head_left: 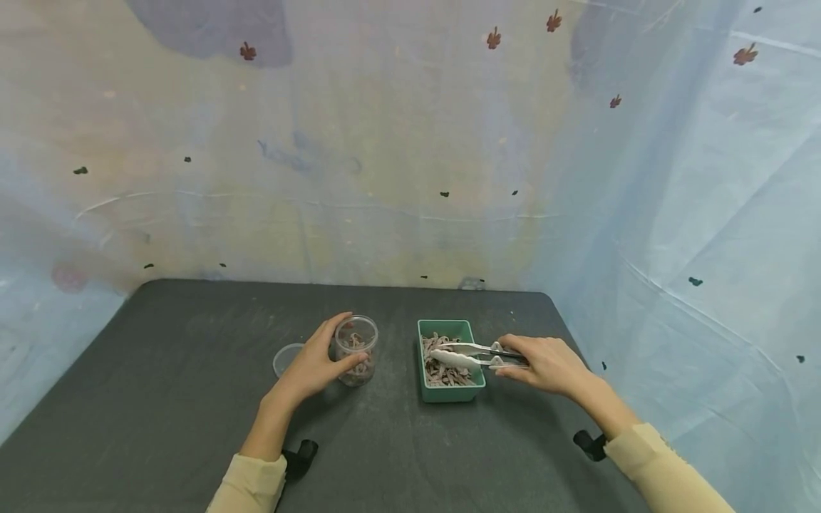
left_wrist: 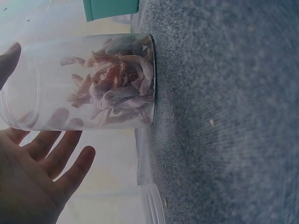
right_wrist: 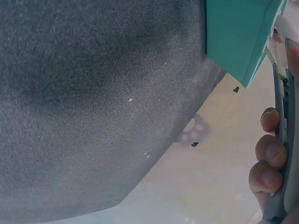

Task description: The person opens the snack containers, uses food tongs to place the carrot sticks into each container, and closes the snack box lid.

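Note:
My left hand (head_left: pixel 313 367) holds a clear plastic jar (left_wrist: pixel 51 84) near its open top, thumb on one side and fingers on the other. The jar stands upright on the table, partly filled with pale brownish dried strips (left_wrist: pixel 117 84). My right hand (head_left: pixel 545 363) grips a pair of tongs (head_left: pixel 457 358) with pale scalloped tips. Those tips lie spread over a green rectangular box (head_left: pixel 452 395), which holds a heap of similar strips (head_left: pixel 442 376). In the right wrist view, fingers (right_wrist: pixel 271 154) curl round the tongs' handle.
A clear round lid (head_left: pixel 284 360) lies on the dark table (head_left: pixel 160 399) to the left of the jar, partly behind my left hand. Patterned plastic sheeting (head_left: pixel 359 178) hangs behind the table and along its right side. Small crumbs (right_wrist: pixel 130 99) dot the table cloth.

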Demonstrator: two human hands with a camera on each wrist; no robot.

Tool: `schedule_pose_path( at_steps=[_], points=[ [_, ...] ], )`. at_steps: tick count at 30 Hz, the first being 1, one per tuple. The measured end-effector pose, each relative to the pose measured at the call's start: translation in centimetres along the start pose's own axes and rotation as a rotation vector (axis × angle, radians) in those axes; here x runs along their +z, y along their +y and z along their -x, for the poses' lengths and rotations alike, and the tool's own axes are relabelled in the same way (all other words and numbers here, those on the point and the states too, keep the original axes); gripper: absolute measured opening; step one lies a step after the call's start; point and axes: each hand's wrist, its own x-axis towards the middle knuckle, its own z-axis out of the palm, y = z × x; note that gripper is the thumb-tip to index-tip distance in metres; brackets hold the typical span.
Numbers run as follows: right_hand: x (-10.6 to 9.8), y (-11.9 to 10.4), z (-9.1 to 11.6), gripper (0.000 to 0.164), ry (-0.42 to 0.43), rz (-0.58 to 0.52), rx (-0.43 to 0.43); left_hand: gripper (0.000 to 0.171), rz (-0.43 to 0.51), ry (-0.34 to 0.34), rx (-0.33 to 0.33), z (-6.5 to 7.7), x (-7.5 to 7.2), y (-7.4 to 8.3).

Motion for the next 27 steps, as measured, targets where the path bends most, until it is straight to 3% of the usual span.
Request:
schedule_pose_path(
  at_steps=[27],
  points=[
    [0.74,0.18,0.35,0.046,0.14,-0.132,0.142,0.095,-0.004,0.001,0.005,-0.06,0.02,-0.11]
  ],
)
